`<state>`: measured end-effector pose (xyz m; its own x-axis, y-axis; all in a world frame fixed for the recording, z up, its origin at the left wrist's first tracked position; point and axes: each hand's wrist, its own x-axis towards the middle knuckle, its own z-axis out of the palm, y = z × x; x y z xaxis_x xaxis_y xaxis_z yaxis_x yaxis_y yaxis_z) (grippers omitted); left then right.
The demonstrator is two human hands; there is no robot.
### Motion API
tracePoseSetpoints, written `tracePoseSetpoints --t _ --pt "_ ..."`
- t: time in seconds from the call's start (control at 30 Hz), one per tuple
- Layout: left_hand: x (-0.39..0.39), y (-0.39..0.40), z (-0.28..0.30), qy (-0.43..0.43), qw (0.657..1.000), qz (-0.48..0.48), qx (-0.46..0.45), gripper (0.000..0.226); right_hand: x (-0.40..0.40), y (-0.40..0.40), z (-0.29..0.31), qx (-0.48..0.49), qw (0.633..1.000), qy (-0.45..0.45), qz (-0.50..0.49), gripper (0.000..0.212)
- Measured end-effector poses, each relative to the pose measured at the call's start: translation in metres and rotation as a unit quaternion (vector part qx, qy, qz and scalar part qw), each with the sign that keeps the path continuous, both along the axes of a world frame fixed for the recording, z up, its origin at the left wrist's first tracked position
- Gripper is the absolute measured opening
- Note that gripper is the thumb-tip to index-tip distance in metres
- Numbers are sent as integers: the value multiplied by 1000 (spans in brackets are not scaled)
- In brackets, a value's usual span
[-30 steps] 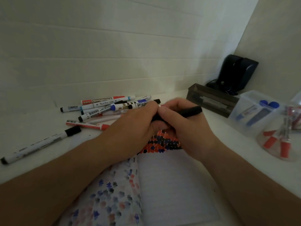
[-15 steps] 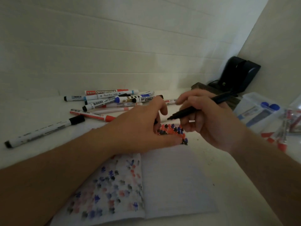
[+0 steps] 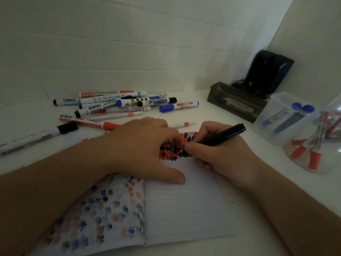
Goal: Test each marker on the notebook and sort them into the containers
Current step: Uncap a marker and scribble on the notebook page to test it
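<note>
Since half a second ago, the right hand has come down from above the page, and the black marker it grips now meets the open lined notebook at the patch of red, blue and black test marks. The left hand lies on the page, thumb stretched flat and fingers curled down beside the marks; whether they hold the marker's cap cannot be told.

Open paper lies near of both hands on the right-hand page; the left-hand page carries faded blots. Bare white surface runs between the notebook's right edge and the containers.

The marker's tip is hidden behind the right fingers. The notebook's near left corner is covered by the left forearm. At the far right, a clear round container of red-capped markers is cut off by the frame edge; just left of it stands a clear square container holding blue-capped markers. A dark box and a black device sit in the dim far corner, their details hard to read.

A loose pile of markers lies far left, against the white panelled wall.
</note>
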<state>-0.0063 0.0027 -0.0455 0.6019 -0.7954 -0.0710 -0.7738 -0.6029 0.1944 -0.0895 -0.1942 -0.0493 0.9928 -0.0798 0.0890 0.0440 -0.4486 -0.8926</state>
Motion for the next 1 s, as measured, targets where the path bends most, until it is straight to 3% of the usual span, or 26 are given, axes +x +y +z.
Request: tracePoseSetpoints --t 0.2,0.5,0.73,1.0 --pt "2 1 -2 -5 1000 1 1 83 2 3 0 21 999 26 -13 11" --pt "4 2 -3 4 1000 -2 1 82 3 4 -2 8 1000 22 -18 21" --pt "4 2 -3 8 1000 -2 -3 82 4 3 -3 -50 998 3 -31 17" --pt "4 2 -4 5 1000 -3 1 82 2 4 -4 -20 1000 1 -12 18"
